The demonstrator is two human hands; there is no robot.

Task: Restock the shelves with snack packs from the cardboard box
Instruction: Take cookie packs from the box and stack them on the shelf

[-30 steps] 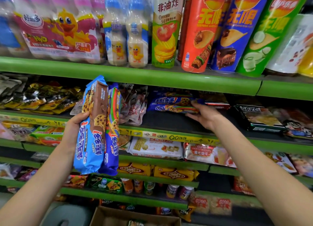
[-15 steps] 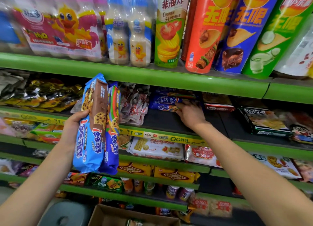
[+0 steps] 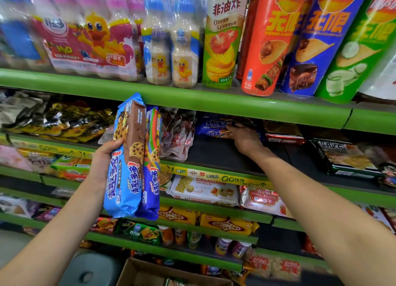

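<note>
On the second shelf: my right hand reaches deep under the green metal shelf edge, fingers extended and lying on the stacked dark-blue cookie packs at the back; whether they pinch a pack I cannot tell, since the fingertips are in shadow.
Left hand: my left hand grips two long cookie packs upright in front of the shelves, thumb curled over the front, the other fingers hidden behind.
Held packs: a light-blue plastic chocolate-chip cookie pack sits in front, touching a darker blue cookie pack with rainbow stripes just beside it.
Shelf floor: a bare black shelf board lies between my right wrist and the yellow price strip.
Cardboard box: the open brown cardboard box sits at the bottom, below the lowest shelf, beside a grey plastic stool.
Above: tall Lay's crisp tubes stand upright on the top shelf.
</note>
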